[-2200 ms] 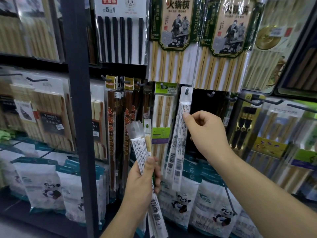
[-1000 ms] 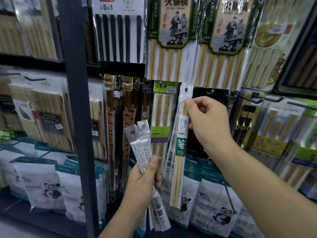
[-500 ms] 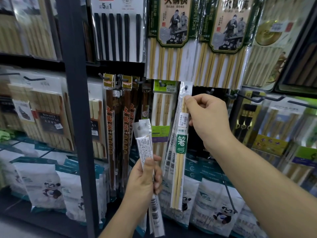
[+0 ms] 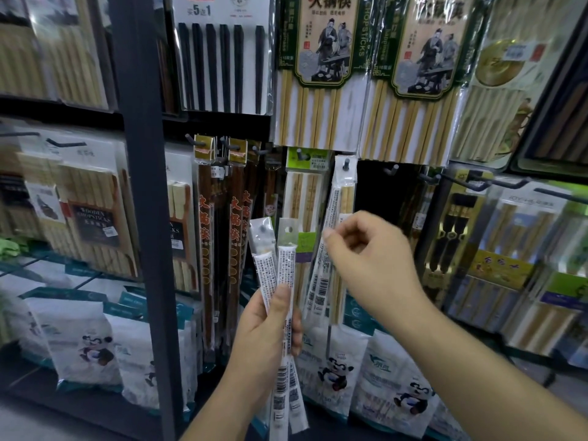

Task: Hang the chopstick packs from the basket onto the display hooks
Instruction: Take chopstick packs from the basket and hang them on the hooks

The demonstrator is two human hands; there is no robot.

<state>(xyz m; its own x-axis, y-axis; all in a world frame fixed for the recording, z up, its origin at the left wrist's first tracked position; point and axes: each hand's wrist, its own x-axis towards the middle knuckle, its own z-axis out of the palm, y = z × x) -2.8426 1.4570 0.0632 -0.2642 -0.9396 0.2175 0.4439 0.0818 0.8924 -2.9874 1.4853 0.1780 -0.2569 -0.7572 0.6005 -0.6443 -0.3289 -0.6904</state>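
Above, hook (image 4: 345, 162) carries hung packs (image 4: 346, 195). Lower, left hand (image 4: 264, 335) grips two chopstick packs (image 4: 284, 268), fanned upward; right hand (image 4: 366, 259), loosely curled and empty, sits just right of their tops, before hung packs.

A dark upright post (image 4: 140, 218) stands near, at the left. White panda-printed bags (image 4: 79, 338) line the low shelf; high up hang green-bordered packs of pale chopsticks (image 4: 321, 78), black chopsticks (image 4: 222, 65) to their left.
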